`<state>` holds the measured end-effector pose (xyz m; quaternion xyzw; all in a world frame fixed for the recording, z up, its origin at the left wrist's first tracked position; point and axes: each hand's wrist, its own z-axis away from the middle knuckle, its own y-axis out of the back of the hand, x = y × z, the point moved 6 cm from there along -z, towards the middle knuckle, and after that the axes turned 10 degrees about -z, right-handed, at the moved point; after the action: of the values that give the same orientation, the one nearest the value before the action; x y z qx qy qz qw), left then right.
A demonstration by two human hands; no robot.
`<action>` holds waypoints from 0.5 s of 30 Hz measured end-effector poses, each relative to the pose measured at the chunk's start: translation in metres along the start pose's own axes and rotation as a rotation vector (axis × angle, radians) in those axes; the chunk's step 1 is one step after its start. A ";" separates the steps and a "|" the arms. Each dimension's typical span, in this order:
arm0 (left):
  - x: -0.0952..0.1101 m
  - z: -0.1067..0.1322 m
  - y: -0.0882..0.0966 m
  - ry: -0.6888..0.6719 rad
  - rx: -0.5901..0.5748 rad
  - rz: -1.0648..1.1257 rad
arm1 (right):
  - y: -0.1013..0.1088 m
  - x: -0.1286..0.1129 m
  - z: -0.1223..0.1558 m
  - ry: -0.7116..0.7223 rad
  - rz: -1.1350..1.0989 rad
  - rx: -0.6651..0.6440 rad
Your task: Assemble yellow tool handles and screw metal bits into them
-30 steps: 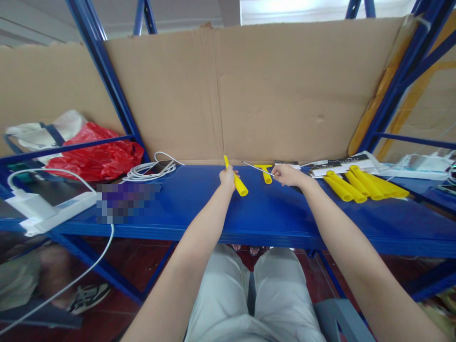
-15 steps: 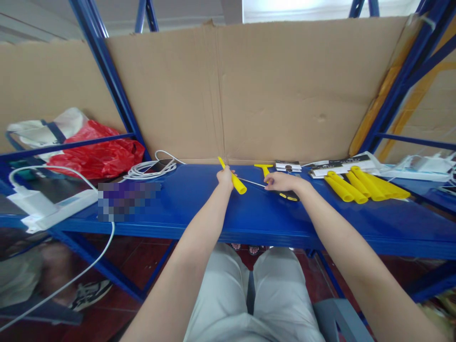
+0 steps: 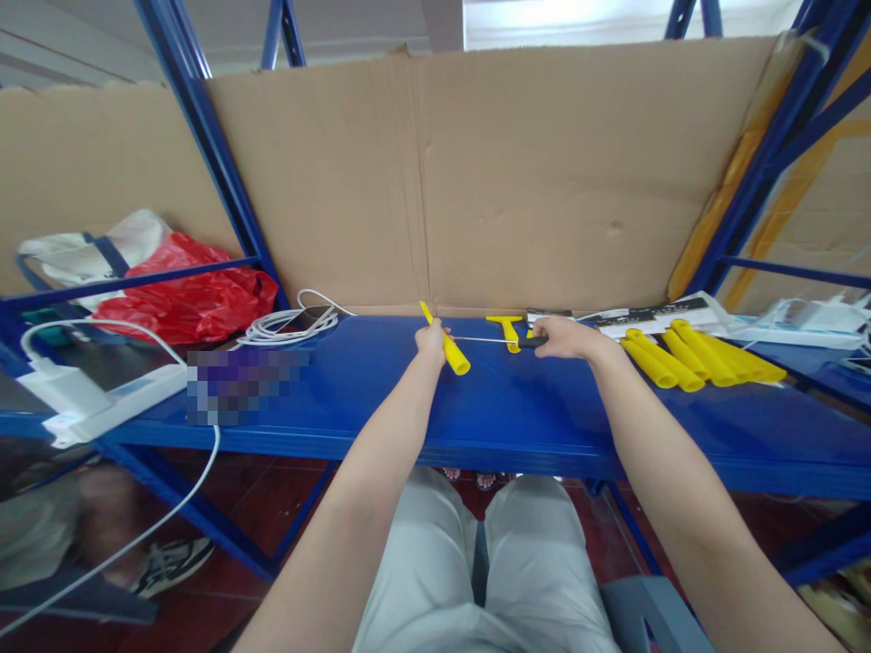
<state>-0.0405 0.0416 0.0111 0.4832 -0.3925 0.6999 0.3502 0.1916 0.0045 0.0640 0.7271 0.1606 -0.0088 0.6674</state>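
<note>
My left hand (image 3: 429, 339) is closed around a yellow plastic piece (image 3: 455, 355), whose hollow round end points toward me and whose thin end sticks out beyond the fingers. In my right hand (image 3: 563, 337) is a screwdriver (image 3: 534, 342) with a black handle. Its thin metal shaft runs level to the left, the tip at the side of the yellow piece near my left fingers; whether it touches is too small to tell. Behind the shaft lies a T-shaped yellow piece (image 3: 504, 323) on the blue shelf top (image 3: 381, 399).
Several yellow tubular pieces (image 3: 680, 363) lie on the right by black-and-white packaging (image 3: 646, 317). On the left are a coiled white cable (image 3: 289, 328), a red plastic bag (image 3: 197, 290) and a white power strip (image 3: 129, 399). Cardboard (image 3: 544, 172) stands along the back. Another person's leg (image 3: 109, 517) shows at lower left.
My right hand has moved right and slightly away from me, and the screwdriver has swung from slanted to nearly level. My left hand keeps the yellow piece almost in place.
</note>
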 end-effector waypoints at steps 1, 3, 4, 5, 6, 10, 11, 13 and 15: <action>0.000 0.000 -0.001 0.001 -0.010 -0.010 | 0.005 0.002 0.001 -0.019 0.018 0.056; -0.001 -0.002 -0.003 0.014 -0.043 -0.051 | 0.013 0.004 0.003 -0.041 0.070 0.156; -0.002 -0.002 -0.004 0.022 -0.070 -0.079 | 0.016 0.005 0.004 -0.040 0.098 0.194; -0.003 -0.003 -0.006 0.028 -0.101 -0.111 | 0.018 0.005 0.004 -0.036 0.124 0.225; -0.004 -0.004 -0.007 0.030 -0.133 -0.145 | 0.020 0.005 0.005 -0.029 0.148 0.250; -0.007 -0.009 -0.007 0.013 -0.216 -0.242 | 0.025 0.009 0.005 -0.020 0.196 0.334; -0.008 -0.011 -0.006 0.012 -0.221 -0.252 | 0.027 0.011 0.005 -0.014 0.199 0.358; -0.008 -0.014 -0.004 0.008 -0.240 -0.262 | 0.029 0.015 0.005 -0.001 0.202 0.406; -0.008 -0.017 -0.003 -0.005 -0.284 -0.277 | 0.032 0.018 0.005 0.005 0.199 0.455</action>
<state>-0.0425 0.0573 0.0004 0.4801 -0.4179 0.5813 0.5069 0.2176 0.0015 0.0902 0.8709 0.0838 0.0227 0.4838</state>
